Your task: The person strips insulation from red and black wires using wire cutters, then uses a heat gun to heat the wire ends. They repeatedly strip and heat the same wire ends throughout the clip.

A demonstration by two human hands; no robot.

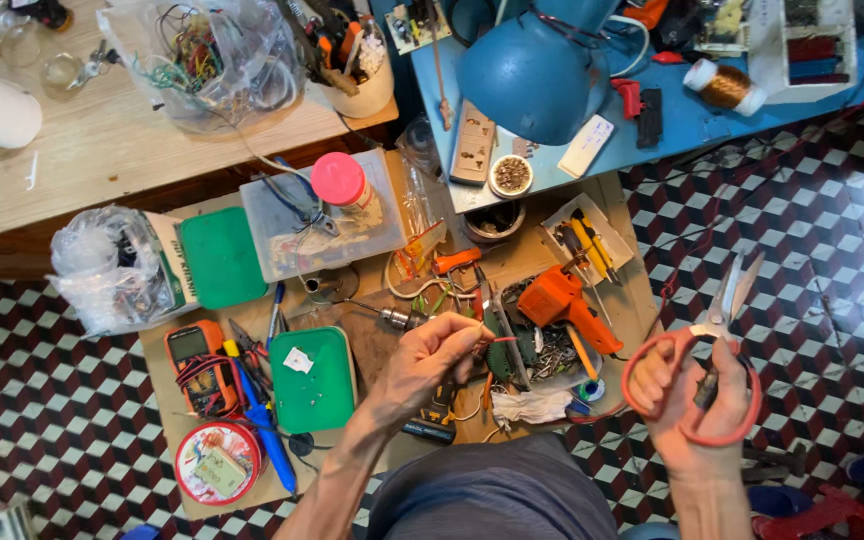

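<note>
My right hand grips a pair of scissors with large red loop handles, the blades open and pointing up over the patterned floor. My left hand pinches a thin red wire between thumb and fingers, above a cardboard sheet covered with tools. The wire runs toward a green circuit board standing beside a box of parts. The hands are apart, with the scissors well to the right of the wire.
On the cardboard lie an orange soldering gun, green lidded boxes, a multimeter, a blue tool, a round tin and a clear box with a pink-capped jar. A blue lamp sits on the blue table.
</note>
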